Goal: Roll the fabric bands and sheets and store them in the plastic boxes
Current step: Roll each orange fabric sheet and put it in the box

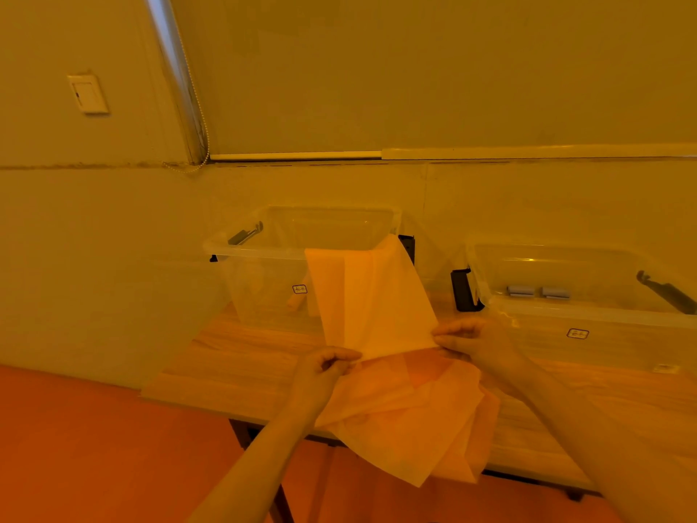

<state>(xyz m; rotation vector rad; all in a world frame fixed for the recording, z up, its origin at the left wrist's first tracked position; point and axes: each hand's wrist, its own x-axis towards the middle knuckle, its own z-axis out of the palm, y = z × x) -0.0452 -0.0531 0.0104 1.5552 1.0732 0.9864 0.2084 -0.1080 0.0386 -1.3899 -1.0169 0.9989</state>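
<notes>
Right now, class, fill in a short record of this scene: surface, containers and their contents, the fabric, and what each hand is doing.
surface: wooden table against a wall
left box: clear plastic, open; fabric sheet draped over its front rim
right box: clear plastic, open; two small grey rolls inside
fabric: thin sheet, upper part stretched up to the left box, lower part hanging off the table edge
left hand: pinches the sheet's edge
right hand: pinches the sheet's edge opposite
rolling: not yet visible
</notes>
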